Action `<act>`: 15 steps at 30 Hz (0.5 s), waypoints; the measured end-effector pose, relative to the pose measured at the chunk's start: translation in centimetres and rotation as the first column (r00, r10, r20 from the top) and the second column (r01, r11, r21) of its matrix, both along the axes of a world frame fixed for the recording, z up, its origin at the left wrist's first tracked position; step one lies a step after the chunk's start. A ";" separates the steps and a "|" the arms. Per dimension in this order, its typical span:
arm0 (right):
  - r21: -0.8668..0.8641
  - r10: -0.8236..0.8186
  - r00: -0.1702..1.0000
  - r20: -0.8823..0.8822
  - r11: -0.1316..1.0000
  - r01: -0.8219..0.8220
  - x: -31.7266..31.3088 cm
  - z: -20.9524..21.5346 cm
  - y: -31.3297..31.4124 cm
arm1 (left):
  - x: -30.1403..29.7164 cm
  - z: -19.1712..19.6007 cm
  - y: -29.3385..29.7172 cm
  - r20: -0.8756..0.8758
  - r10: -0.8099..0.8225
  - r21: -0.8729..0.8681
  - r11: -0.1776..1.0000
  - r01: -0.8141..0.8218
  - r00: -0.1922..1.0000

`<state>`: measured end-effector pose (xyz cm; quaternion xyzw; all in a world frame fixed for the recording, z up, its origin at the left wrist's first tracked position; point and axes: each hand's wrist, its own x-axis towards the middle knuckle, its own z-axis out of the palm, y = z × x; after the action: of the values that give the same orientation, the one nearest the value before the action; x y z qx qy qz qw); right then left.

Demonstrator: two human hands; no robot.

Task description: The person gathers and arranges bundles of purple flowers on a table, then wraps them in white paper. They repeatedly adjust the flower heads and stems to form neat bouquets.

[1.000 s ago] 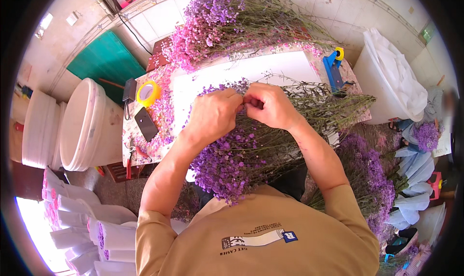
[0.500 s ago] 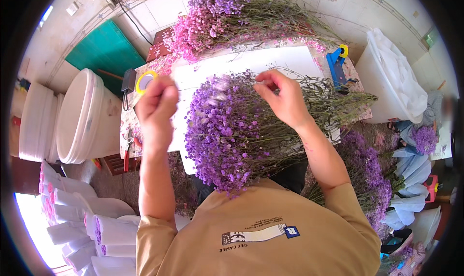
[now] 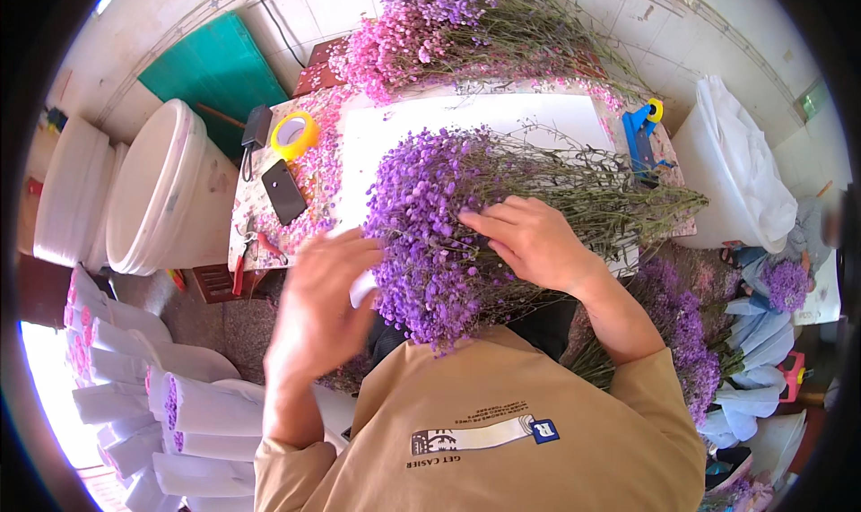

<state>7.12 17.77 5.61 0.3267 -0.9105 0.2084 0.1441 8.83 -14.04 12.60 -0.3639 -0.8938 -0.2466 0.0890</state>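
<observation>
A big bunch of purple dried flowers (image 3: 430, 234) lies on a white paper sheet (image 3: 448, 122) on the table, heads toward me, green stems (image 3: 619, 198) pointing right. My right hand (image 3: 531, 241) lies on top of the bunch where the heads meet the stems, fingers stretched over it and holding it down. My left hand (image 3: 321, 301) is blurred at the bunch's lower left edge, touching the flower heads, with a bit of white paper (image 3: 362, 288) under its fingers. Whether it grips the paper is unclear.
A yellow tape roll (image 3: 294, 135), a black phone (image 3: 284, 192) and red-handled pliers (image 3: 244, 254) lie at the table's left. A blue tape dispenser (image 3: 640, 137) sits at the right. More flowers (image 3: 448, 28) are piled behind. White tubs (image 3: 148, 203) stand left, paper-wrapped bunches (image 3: 179, 395) lower left.
My left hand left the bunch, swung out left toward the tape roll, then came down to the bunch's lower left edge. The right hand stayed on the bunch, whose heads now fan out toward me.
</observation>
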 end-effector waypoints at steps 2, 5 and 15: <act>0.085 0.022 0.996 0.089 0.996 -0.029 -0.1 0.4 -0.2 | 0.0 -0.6 4.1 -0.051 -0.100 -0.017 0.995 0.100 0.994; 0.065 -0.011 0.997 0.078 0.998 0.006 -1.1 0.7 0.3 | -0.7 -3.4 6.9 -0.112 -0.056 -0.129 0.991 0.041 0.992; -0.023 -0.138 0.962 0.233 0.989 0.148 -8.7 -0.4 1.8 | 5.2 -5.5 7.0 -0.020 -0.141 -0.171 0.976 0.136 0.990</act>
<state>-1.60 19.52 5.17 0.2307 -0.9379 0.2524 0.0583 14.04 -7.05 7.13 -0.4352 -0.8825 -0.1696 0.0546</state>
